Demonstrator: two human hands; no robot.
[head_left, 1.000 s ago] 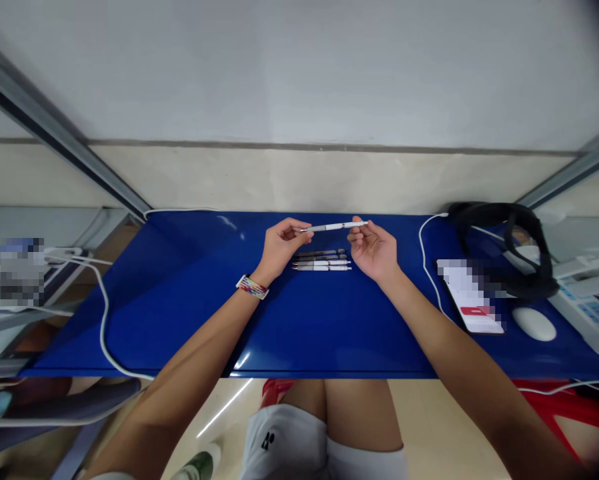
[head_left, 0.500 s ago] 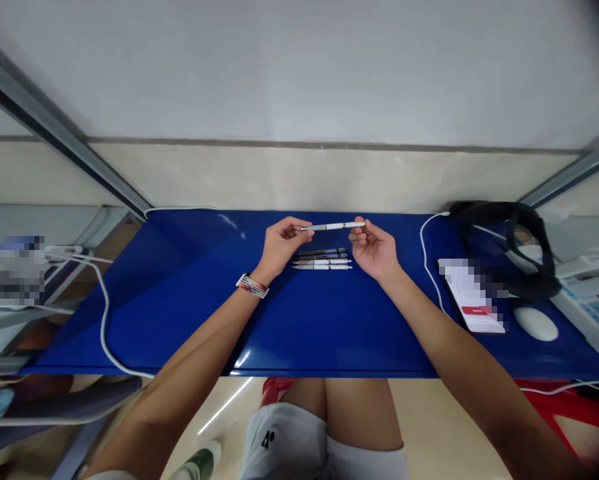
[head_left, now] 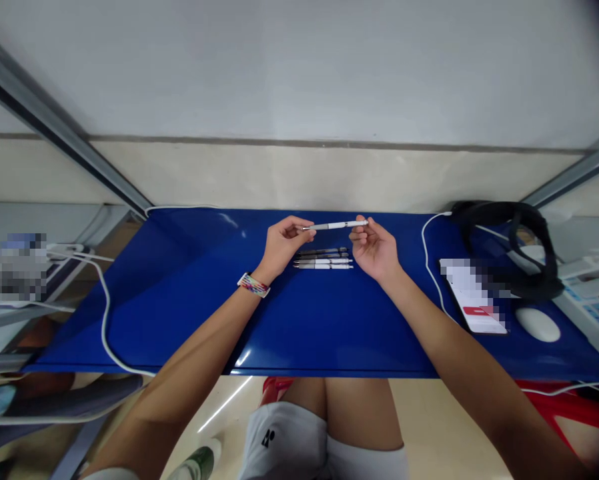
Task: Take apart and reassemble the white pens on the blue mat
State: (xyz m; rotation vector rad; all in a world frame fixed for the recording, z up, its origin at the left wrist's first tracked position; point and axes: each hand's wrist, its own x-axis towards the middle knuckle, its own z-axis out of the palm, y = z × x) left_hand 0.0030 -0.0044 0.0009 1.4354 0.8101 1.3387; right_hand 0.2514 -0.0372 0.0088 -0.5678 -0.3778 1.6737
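Observation:
A white pen with a grey grip (head_left: 332,226) is held nearly level above the blue table (head_left: 299,333). My left hand (head_left: 285,245) pinches its tip end between thumb and fingers. At the other end, the thumb and fingers of my right hand (head_left: 375,250) close on the pen's back part. Just below and between the hands, several pens lie side by side on the table: white pens (head_left: 324,265) nearer me and darker pens (head_left: 324,254) behind them, all pointing left.
To the right lie a phone (head_left: 472,297) with a lit screen, a white mouse (head_left: 538,324) and a black headset-like strap (head_left: 549,253). White cables (head_left: 104,313) run along both sides. A pale wall (head_left: 299,177) stands behind the table.
Both hands keep their hold on the pen in nearly the same place. The view has shifted very slightly; the pens on the table lie as before.

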